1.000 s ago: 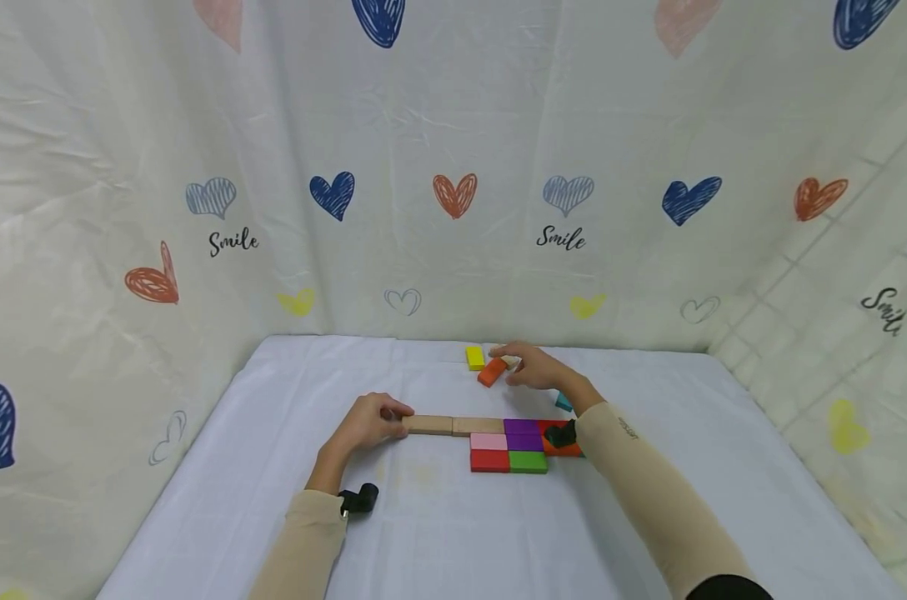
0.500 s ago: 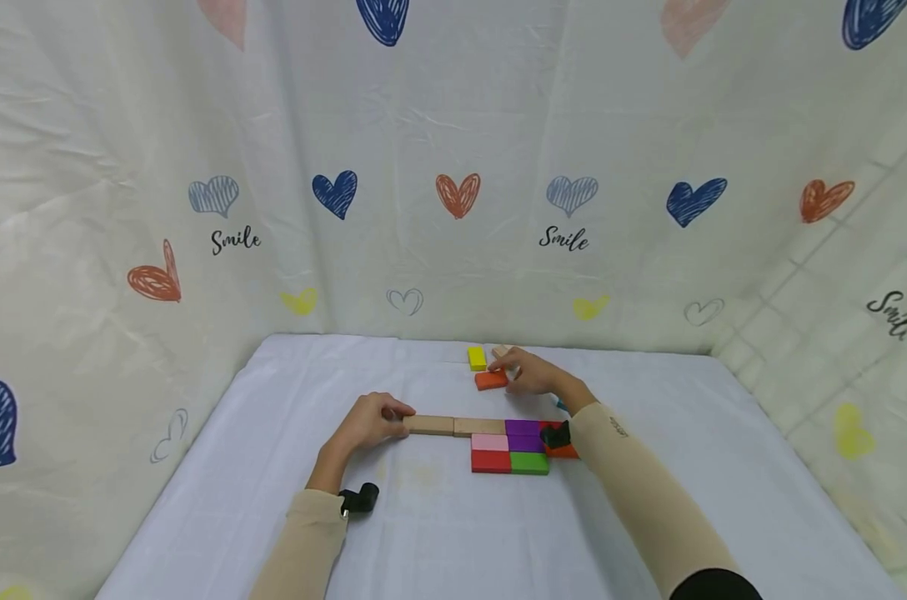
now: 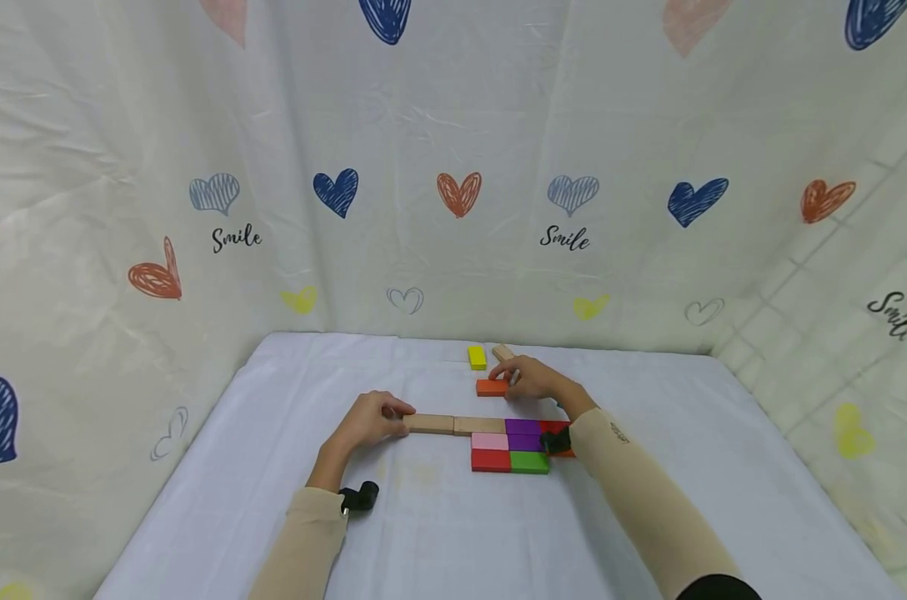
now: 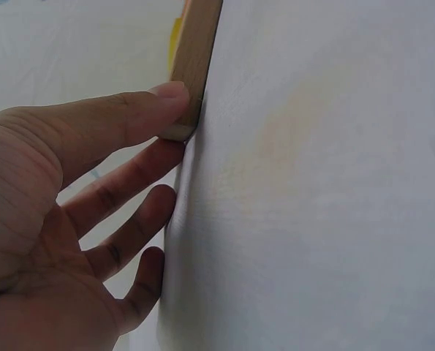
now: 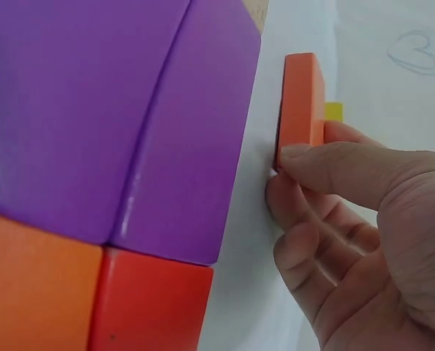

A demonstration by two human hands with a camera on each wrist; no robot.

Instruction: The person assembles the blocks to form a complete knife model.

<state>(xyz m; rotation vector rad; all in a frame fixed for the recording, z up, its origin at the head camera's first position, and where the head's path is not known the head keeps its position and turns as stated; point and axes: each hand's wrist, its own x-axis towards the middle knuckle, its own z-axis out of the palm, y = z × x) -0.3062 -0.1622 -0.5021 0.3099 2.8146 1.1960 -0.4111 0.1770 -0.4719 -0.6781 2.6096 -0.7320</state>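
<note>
At the left end of a row, my left hand [image 3: 367,419] pinches a plain wooden block [image 3: 431,424]. In the left wrist view the thumb lies on that block's end [image 4: 191,80], with the other fingers spread below it. Beyond the row, my right hand [image 3: 532,379] holds an orange block [image 3: 489,387] by its right end, between thumb and fingers. The right wrist view shows the thumb on the near face of this orange block [image 5: 299,102]. A second wooden block [image 3: 479,427] continues the row up to the purple blocks [image 3: 523,427].
Pink [image 3: 489,442], red [image 3: 490,461] and green [image 3: 529,463] blocks lie against the row's near side. Red and orange blocks at its right end are partly hidden by the right wrist camera. A yellow block [image 3: 477,358] and a loose wooden block [image 3: 502,352] lie farther back.
The orange block has turned from slanted to parallel with the row and come slightly nearer, my right hand moving with it. The left hand has stayed in place.
</note>
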